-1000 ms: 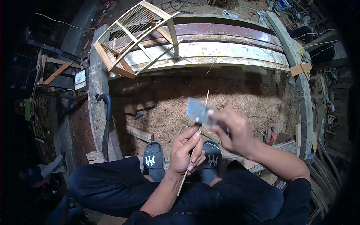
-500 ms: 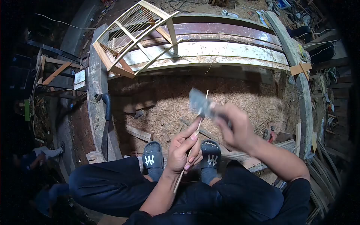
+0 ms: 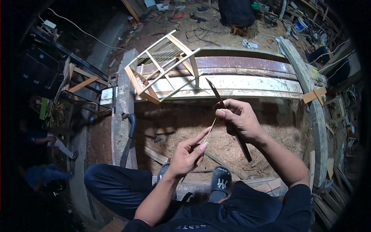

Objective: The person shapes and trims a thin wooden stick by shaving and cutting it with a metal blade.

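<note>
My left hand (image 3: pixel 186 157) pinches a thin wooden stick (image 3: pixel 210 130) between thumb and fingertips, above my lap. My right hand (image 3: pixel 244 119) is closed on a dark knife (image 3: pixel 244 148), whose pointed blade slants up and to the left. The right thumb and forefinger meet at the stick's upper end. Seen nearly edge-on, the knife has part of its length hidden by the fingers. Beyond my hands, a partly built wooden cage (image 3: pixel 166 72) with thin bars rests tilted on the bench.
The plank bench (image 3: pixel 247 82) runs across in front, between two heavy side beams (image 3: pixel 309 92). A dark curved-handled tool (image 3: pixel 131 125) lies on the left beam. Shavings and offcuts cover the ground (image 3: pixel 266 135) around my slippers (image 3: pixel 220 181). Two people sit at far left.
The knife has turned from a blurred flat blade to edge-on. My right hand's fingers now meet the stick's upper end. My view has shifted up and left, showing more ground beyond the bench.
</note>
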Demonstrator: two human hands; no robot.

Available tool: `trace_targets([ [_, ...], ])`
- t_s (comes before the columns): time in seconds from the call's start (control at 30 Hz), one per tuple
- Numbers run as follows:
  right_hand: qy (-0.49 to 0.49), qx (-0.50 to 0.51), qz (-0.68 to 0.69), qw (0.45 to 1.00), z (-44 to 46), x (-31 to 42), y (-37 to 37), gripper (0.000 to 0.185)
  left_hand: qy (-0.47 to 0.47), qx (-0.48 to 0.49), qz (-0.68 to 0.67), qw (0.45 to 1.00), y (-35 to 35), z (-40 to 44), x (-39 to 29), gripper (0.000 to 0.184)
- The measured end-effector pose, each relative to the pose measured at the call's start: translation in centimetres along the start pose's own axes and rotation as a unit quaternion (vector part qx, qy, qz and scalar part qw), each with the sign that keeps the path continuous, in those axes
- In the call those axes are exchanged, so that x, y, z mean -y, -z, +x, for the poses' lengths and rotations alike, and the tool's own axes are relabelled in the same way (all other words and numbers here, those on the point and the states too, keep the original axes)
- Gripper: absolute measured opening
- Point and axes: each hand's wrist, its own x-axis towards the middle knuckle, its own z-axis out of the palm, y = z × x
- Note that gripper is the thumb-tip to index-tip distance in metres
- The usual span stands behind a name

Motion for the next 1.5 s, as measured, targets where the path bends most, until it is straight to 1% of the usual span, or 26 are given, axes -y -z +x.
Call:
trace_targets([
  [0.03,0.009,0.007,-0.001,1.0,0.3,0.2,0.0,0.028,-0.015,0.001,0.007,1.0,0.2,0.1,-0.9,0.049],
  [0.07,0.046,0.016,-0.025,0.998,0.5,0.4,0.2,0.027,-0.026,-0.004,0.012,1.0,0.4,0.2,-1.8,0.049],
  [0.1,0.083,0.024,-0.05,0.995,0.8,0.6,0.3,0.025,-0.032,0.004,0.063,0.997,0.7,0.2,-2.8,0.048],
  [0.13,0.092,0.032,-0.053,0.994,1.0,0.9,0.2,0.025,-0.038,0.009,0.113,0.993,0.9,0.1,-3.7,0.047],
  [0.2,0.121,0.024,0.013,0.992,1.2,1.6,-0.3,0.021,-0.054,0.007,0.131,0.99,1.0,0.1,-6.3,0.046],
  [0.27,0.126,0.016,0.004,0.992,1.6,2.6,-0.9,0.019,-0.043,0.023,0.209,0.977,1.4,0.2,-8.9,0.046],
  [0.33,0.159,-0.001,-0.001,0.987,2.0,3.1,-1.1,0.019,-0.041,0.031,0.275,0.96,2.2,0.5,-11.2,0.044],
  [0.4,0.176,0.003,-0.025,0.984,2.2,4.0,-1.4,0.019,-0.087,0.045,0.359,0.928,3.2,1.2,-13.1,0.042],
  [0.47,0.206,-0.032,-0.053,0.977,2.7,4.6,-2.0,0.018,-0.155,0.03,0.451,0.879,4.4,1.8,-14.4,0.036],
  [0.53,0.23,-0.03,-0.064,0.971,3.1,5.1,-2.1,0.018,-0.116,0.003,0.446,0.888,5.7,2.1,-15.4,0.029],
  [0.57,0.236,-0.047,-0.071,0.968,3.2,5.5,-2.3,0.018,-0.147,-0.009,0.394,0.907,6.1,2.3,-15.1,0.028],
  [0.6,0.242,-0.062,-0.078,0.965,3.3,5.8,-2.6,0.019,-0.154,-0.012,0.39,0.908,6.1,2.1,-15.6,0.028],
  [0.67,0.251,-0.075,-0.086,0.961,3.6,6.5,-3.4,0.018,-0.133,-0.028,0.441,0.887,5.8,1.5,-17.3,0.03],
  [0.73,0.252,-0.096,-0.036,0.962,3.4,8.0,-4.7,0.017,-0.131,-0.04,0.429,0.893,6.4,1.5,-18.3,0.031],
  [0.8,0.244,-0.106,-0.049,0.963,3.5,9.5,-5.7,0.017,-0.215,-0.041,0.401,0.89,7.6,2.2,-18.8,0.029],
  [0.87,0.222,-0.117,-0.067,0.966,3.9,10.9,-6.7,0.019,-0.198,-0.062,0.42,0.883,7.9,2.1,-20.2,0.024],
  [0.93,0.223,-0.122,-0.058,0.965,4.7,12.1,-8.0,0.019,-0.251,-0.077,0.419,0.869,8.2,2.3,-21.1,0.023],
  [1.0,0.229,-0.146,-0.005,0.963,5.5,12.9,-8.8,0.02,-0.234,-0.083,0.396,0.884,8.1,2.3,-22.0,0.022],
  [1.07,0.235,-0.138,0.097,0.957,6.0,12.9,-9.3,0.019,-0.209,-0.079,0.348,0.911,8.4,3.1,-22.2,0.022],
  [1.13,0.247,-0.156,0.173,0.941,5.7,12.6,-10.5,0.017,-0.231,-0.092,0.327,0.912,8.9,3.9,-21.7,0.023],
  [1.17,0.247,-0.154,0.17,0.942,5.6,12.2,-10.8,0.017,-0.235,-0.08,0.318,0.915,9.2,4.3,-21.4,0.023],
  [1.2,0.247,-0.157,0.21,0.933,5.6,11.7,-10.8,0.016,-0.239,-0.066,0.31,0.918,9.2,4.6,-21.3,0.022],
  [1.23,0.247,-0.162,0.253,0.921,5.6,11.3,-10.7,0.016,-0.221,-0.065,0.294,0.928,9.1,4.5,-21.2,0.022],
  [1.27,0.246,-0.165,0.254,0.921,5.8,10.9,-10.5,0.016,-0.218,-0.062,0.295,0.928,9.1,4.4,-21.2,0.022],
  [1.37,0.258,-0.092,0.289,0.917,6.3,10.2,-10.2,0.017,-0.232,-0.022,0.24,0.943,9.3,4.1,-21.2,0.021],
  [1.5,0.241,-0.017,0.335,0.911,7.1,8.9,-9.6,0.019,-0.206,-0.041,0.269,0.94,9.8,3.7,-21.2,0.021],
])
